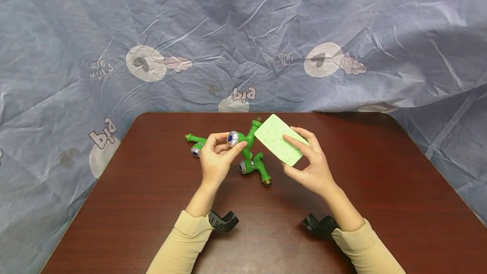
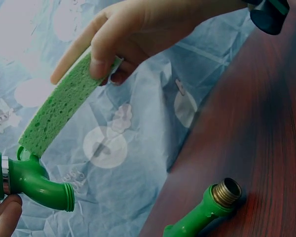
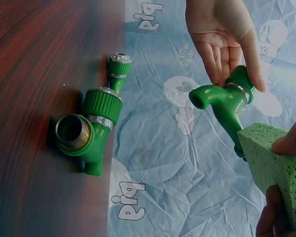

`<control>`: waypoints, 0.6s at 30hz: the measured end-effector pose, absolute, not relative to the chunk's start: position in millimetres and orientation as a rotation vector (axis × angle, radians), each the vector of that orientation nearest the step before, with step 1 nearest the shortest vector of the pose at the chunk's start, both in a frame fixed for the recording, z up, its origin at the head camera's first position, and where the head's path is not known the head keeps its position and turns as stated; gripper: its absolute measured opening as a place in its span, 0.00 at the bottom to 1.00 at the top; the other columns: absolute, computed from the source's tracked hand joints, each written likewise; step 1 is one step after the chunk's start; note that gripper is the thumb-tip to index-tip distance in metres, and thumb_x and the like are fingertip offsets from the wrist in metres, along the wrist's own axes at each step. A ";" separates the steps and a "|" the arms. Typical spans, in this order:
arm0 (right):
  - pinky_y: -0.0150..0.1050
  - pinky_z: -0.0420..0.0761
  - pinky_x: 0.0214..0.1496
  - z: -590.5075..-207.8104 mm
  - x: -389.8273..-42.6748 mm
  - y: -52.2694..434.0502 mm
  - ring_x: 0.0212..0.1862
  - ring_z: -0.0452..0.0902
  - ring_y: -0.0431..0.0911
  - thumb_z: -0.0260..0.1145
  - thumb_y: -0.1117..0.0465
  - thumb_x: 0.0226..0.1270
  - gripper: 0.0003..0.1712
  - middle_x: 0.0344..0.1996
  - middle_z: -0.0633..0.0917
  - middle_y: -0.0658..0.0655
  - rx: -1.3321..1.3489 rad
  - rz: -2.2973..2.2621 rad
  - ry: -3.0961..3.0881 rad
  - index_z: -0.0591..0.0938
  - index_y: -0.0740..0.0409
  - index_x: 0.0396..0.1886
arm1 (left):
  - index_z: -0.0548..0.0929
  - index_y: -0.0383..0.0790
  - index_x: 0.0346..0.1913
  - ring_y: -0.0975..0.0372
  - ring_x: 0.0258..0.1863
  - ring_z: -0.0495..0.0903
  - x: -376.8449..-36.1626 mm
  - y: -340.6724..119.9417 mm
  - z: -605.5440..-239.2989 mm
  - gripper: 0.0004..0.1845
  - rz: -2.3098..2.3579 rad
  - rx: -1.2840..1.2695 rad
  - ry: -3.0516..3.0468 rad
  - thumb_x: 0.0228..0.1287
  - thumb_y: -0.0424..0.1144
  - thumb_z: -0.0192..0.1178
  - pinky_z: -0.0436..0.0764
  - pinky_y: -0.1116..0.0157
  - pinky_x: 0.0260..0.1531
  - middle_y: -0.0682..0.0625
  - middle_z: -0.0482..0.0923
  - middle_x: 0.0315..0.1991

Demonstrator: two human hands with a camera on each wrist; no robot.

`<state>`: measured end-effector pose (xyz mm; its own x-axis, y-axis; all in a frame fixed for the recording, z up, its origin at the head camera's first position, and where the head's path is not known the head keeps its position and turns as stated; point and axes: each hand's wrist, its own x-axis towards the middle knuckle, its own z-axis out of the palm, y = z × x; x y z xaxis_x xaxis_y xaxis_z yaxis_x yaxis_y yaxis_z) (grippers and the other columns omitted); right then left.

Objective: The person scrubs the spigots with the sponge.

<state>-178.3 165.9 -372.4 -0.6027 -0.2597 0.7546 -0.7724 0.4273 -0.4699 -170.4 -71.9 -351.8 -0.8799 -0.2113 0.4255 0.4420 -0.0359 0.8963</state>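
1. The left hand (image 1: 216, 160) holds a green plastic garden tap (image 1: 246, 141) lifted off the dark wooden surface (image 1: 380, 189), with its fingers (image 1: 218, 138) and thumb curled round the chrome-ringed handle cap that has a blue centre.
2. The right hand (image 1: 310, 168) grasps a light green sponge (image 1: 279, 145), its fingers lying along the broad top face and the thumb underneath; the sponge is tilted, its far end up against the body of the held tap.
3. The left wrist view shows the sponge's lower corner touching the top of the tap just beside the threaded spout, so contact is made.
4. Two more green taps lie on the surface: one (image 1: 255, 167) directly below the held tap, with a brass threaded end, and one (image 1: 195, 143) behind the left hand, partly hidden.
5. By my reading, the step in hand is wiping the held tap with the sponge, and it looks to be at an early point, since only one corner of the sponge meets the plastic.
6. The next move probably calls for drawing the sponge along the tap's body and spout while the left hand keeps a firm pinch on the cap and turns the tap to offer fresh sides.
7. The cap grip is narrow, so sponge pressure could swing the tap round.
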 end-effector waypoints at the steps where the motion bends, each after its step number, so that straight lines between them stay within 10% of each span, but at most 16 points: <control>1: 0.30 0.69 0.49 -372.8 -177.8 165.1 0.60 0.65 0.52 0.71 0.71 0.38 0.35 0.61 0.69 0.62 0.868 1.126 -2.098 0.80 0.58 0.55 | 0.77 0.24 0.42 0.63 0.27 0.82 -170.5 -72.1 -352.0 0.19 -1.968 -0.243 -1.800 0.46 0.25 0.72 0.76 0.75 0.22 0.36 0.79 0.34; 18: 0.27 0.71 0.46 -341.9 -152.0 146.0 0.56 0.68 0.59 0.68 0.79 0.34 0.32 0.55 0.71 0.72 1.049 1.181 -2.167 0.79 0.71 0.48 | 0.76 0.23 0.42 0.65 0.26 0.81 -171.4 -71.7 -352.6 0.19 -1.984 -0.203 -1.767 0.46 0.25 0.71 0.78 0.74 0.24 0.37 0.79 0.33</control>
<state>-152.0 146.0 -341.9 -0.6061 -0.4038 0.6853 -0.7947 0.3426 -0.5011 -171.4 -71.7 -352.6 -0.8774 -0.2464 0.4116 0.4374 -0.0584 0.8974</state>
